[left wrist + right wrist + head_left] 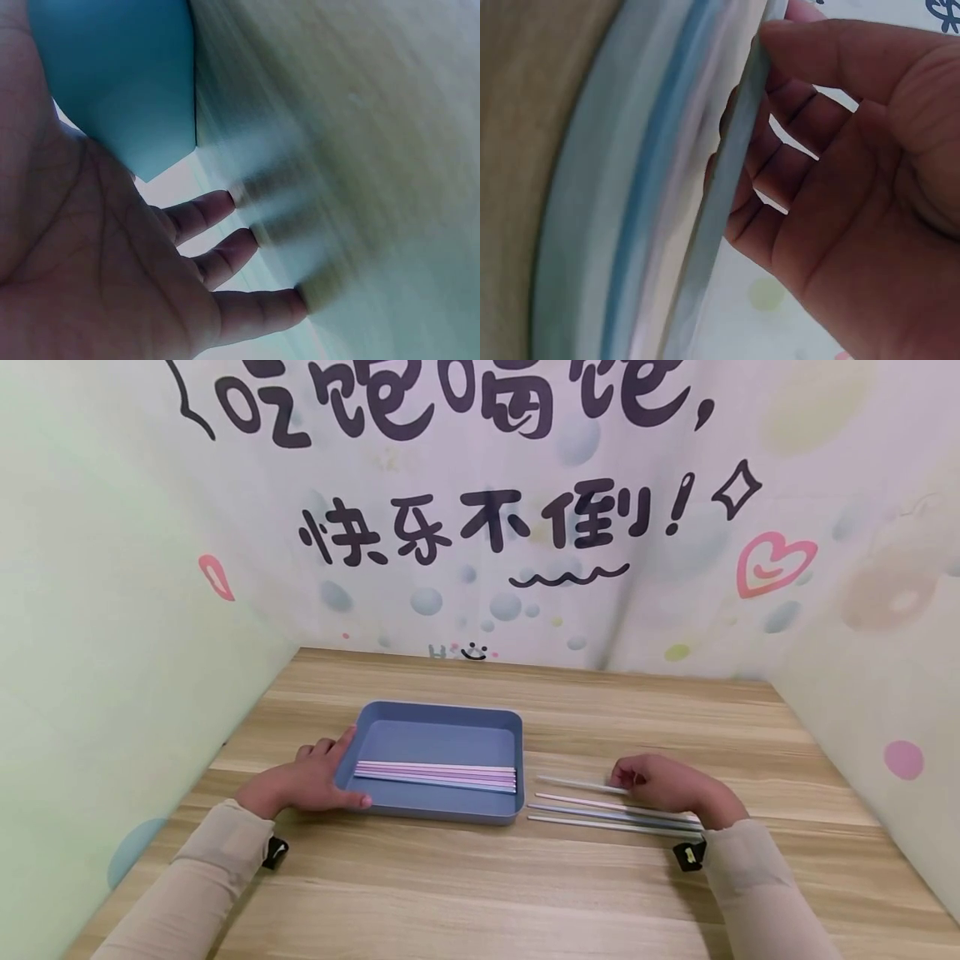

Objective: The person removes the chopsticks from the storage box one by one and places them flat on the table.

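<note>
A shallow blue tray [435,742] sits on the table with several chopsticks [435,773] inside it, white, pink, purple and blue. My left hand [311,781] is spread round the tray's left end, thumb across its near rim. In the left wrist view, three straight fingers reach to the tabletop beside the tray wall [120,82]. Right of the tray, my right hand [663,783] pinches a pale grey-green chopstick [724,180] between thumb and fingers. Nearer my body lie white, blue and pink chopsticks [600,825] side by side, their right ends partly behind my right hand and wrist.
The wood-grain table [465,893] meets a printed cloth backdrop [480,610] at its far edge. Pale walls close in on the left [90,610] and the right [885,693]. A black strap device [688,856] sits at my right wrist.
</note>
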The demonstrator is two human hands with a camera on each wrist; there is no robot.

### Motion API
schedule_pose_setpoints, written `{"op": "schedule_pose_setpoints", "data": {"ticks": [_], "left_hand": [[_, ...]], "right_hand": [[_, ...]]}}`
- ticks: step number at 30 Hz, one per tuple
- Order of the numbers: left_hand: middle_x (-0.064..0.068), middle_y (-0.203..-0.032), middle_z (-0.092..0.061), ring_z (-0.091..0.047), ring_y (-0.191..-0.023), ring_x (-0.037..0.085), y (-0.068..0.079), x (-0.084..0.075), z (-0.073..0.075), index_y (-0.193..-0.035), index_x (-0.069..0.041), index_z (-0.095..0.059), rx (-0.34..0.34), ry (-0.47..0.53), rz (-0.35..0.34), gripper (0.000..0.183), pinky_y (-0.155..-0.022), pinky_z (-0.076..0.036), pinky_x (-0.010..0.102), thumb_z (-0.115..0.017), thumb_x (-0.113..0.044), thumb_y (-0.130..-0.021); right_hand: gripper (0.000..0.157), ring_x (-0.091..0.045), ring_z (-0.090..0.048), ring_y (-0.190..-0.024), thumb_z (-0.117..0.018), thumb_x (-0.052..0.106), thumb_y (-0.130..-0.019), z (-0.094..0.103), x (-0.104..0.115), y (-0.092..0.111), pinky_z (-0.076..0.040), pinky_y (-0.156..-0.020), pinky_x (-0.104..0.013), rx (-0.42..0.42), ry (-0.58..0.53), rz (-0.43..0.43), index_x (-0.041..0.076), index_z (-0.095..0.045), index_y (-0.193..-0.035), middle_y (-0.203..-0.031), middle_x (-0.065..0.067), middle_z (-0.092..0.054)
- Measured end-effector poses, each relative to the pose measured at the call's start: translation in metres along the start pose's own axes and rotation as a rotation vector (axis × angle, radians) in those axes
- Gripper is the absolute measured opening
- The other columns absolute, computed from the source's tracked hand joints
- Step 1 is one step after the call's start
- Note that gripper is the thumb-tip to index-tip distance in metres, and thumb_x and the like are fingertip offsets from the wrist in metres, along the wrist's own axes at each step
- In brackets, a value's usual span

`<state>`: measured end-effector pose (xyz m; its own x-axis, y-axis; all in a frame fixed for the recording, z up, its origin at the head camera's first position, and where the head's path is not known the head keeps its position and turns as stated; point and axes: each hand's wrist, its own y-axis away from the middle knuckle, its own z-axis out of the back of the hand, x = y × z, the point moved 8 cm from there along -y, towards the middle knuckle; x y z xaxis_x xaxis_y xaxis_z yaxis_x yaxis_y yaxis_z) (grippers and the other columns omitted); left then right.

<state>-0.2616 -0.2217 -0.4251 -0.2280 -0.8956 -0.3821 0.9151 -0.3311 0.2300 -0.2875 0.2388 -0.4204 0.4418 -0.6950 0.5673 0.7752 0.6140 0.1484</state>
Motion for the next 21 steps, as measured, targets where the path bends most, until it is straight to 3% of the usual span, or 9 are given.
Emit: {"op": "schedule_pose_setpoints", "data": {"ticks": [9, 21], "left_hand": [[0.039, -0.141, -0.031, -0.031, -0.124, 0.06, 0.0, 0.0, 0.0, -0.156, 0.004, -0.005, -0.006, 0.003, -0.005, 0.124, -0.096, -0.036, 0.065, -0.072, -0.066, -0.078], [0.039, -0.143, -0.029, -0.029, -0.127, 0.06, -0.001, 0.003, -0.001, -0.156, 0.005, -0.005, -0.002, 0.001, -0.002, 0.124, -0.097, -0.034, 0.067, -0.071, -0.067, -0.079]], "right_hand": [[0.022, -0.012, -0.047, -0.07, -0.056, -0.011, -0.085, -0.006, 0.004, -0.001, -0.04, -0.065, -0.028, 0.021, -0.039, 0.036, 0.007, -0.064, -0.093, -0.076, 0.002, -0.052], [0.022, -0.01, -0.046, -0.069, -0.054, -0.013, -0.086, -0.01, 0.01, -0.001, -0.038, -0.064, -0.026, 0.039, -0.032, 0.024, 0.007, -0.062, -0.091, -0.075, 0.002, -0.05]]}}
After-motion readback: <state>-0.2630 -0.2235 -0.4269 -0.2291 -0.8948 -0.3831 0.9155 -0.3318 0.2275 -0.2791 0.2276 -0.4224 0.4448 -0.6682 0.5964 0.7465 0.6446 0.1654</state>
